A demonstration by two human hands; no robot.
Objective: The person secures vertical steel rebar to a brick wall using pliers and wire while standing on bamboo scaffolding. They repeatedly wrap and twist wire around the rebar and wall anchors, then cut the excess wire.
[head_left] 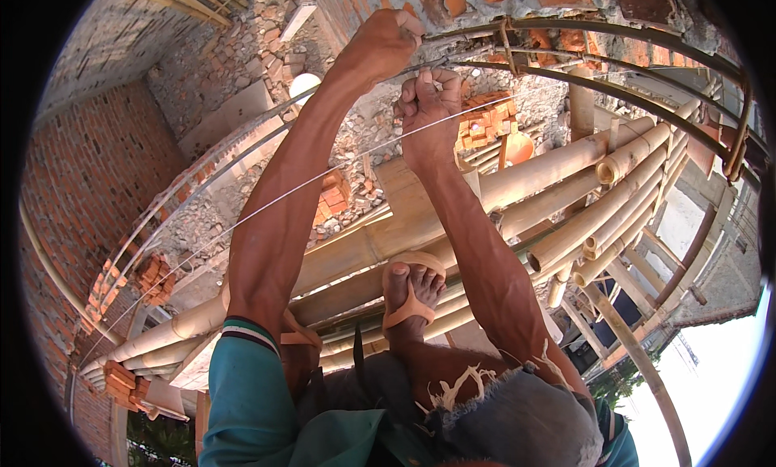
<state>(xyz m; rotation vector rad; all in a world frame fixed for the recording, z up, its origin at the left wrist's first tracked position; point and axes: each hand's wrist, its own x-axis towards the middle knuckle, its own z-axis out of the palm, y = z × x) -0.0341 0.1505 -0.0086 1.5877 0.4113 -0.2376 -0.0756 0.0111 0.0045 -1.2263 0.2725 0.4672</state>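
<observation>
My left hand [390, 40] is curled into a fist beside the upper bar [598, 28] of a steel rebar frame. Just below it, my right hand [430, 115] is closed with the fingers bent in, at the lower bar [598, 85]. What either set of fingers pinches is hidden. A bent steel stirrup [507, 48] loops round the bars to the right of my hands. One thin white string [339, 167] runs slantwise across the view, passing over my right wrist.
My sandalled foot [412, 297] rests on a platform of bamboo poles [566, 168]. Far below lie rubble [242, 224] and stacked orange bricks [485, 121]. A brick wall [97, 152] rises at left; another rough brick wall [461, 2] stands beyond the bars.
</observation>
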